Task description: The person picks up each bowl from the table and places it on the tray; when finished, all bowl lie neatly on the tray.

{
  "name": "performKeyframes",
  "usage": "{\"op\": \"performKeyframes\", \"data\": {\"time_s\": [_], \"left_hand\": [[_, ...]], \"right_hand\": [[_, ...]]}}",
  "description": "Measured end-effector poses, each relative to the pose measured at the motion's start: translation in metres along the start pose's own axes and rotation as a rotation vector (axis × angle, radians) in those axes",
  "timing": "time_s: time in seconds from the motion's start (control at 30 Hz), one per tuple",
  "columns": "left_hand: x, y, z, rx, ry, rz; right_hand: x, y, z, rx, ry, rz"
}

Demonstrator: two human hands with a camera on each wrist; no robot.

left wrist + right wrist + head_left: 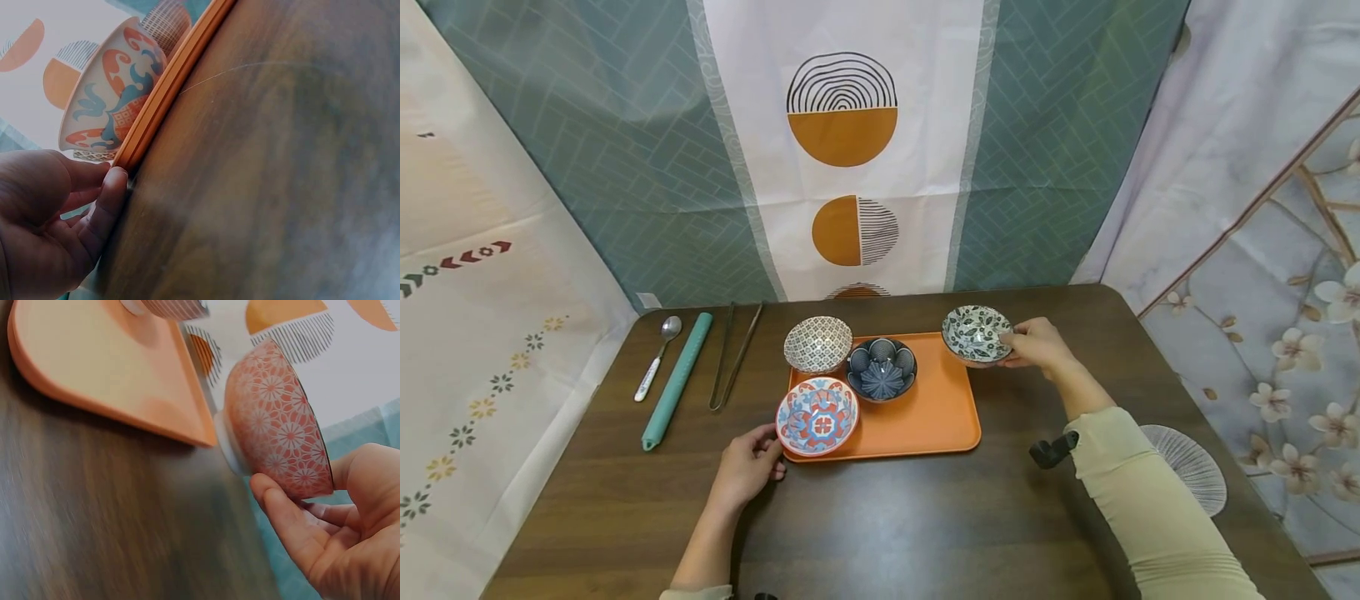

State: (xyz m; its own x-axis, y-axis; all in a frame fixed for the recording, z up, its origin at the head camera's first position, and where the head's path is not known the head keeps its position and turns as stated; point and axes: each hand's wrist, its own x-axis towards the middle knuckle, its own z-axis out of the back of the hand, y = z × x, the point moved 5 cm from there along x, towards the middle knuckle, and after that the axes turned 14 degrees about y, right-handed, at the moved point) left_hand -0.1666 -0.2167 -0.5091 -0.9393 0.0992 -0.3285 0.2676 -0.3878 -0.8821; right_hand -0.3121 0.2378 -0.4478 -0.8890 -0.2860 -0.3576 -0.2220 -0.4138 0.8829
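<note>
In the head view my right hand (1037, 343) holds a bowl (976, 333) with a dark leaf pattern inside, its thumb over the rim. The right wrist view shows that bowl's pink outside with white flowers (275, 425), tilted and raised by the tray's far right corner. My left hand (751, 461) pinches the near left corner of the orange tray (936, 417) between thumb and finger. Close by that hand is a red and blue patterned bowl (817, 417). A dark blue petal-patterned bowl (882, 370) and a brown-and-white patterned bowl (817, 344) also occupy the tray's left side.
Left of the tray lie metal tongs (733, 358), a long green stick-shaped thing (677, 382) and a spoon (658, 357) with a white handle. A round ribbed white plate or mat (1187, 467) sits by the right sleeve. Curtains border the table (895, 533).
</note>
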Motion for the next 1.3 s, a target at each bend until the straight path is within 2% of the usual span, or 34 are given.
{"op": "performKeyframes", "data": {"time_s": [0.47, 0.63, 1.03, 1.17, 1.3], "left_hand": [[0.002, 0.0, -0.001, 0.008, -0.006, -0.004], [0.001, 0.0, -0.001, 0.011, -0.007, 0.006], [0.001, -0.001, -0.002, -0.006, -0.007, 0.005], [0.002, -0.001, -0.001, -0.003, -0.006, 0.005], [0.002, 0.0, -0.001, 0.002, -0.001, 0.018]], "right_hand": [[0.026, -0.001, -0.039, 0.067, -0.02, -0.01], [0.029, 0.0, -0.047, 0.036, -0.039, -0.012], [0.033, -0.007, -0.049, -0.046, -0.087, -0.02], [0.033, -0.007, -0.045, -0.106, -0.098, 0.004], [0.026, -0.003, -0.035, -0.193, -0.148, 0.028]]}}
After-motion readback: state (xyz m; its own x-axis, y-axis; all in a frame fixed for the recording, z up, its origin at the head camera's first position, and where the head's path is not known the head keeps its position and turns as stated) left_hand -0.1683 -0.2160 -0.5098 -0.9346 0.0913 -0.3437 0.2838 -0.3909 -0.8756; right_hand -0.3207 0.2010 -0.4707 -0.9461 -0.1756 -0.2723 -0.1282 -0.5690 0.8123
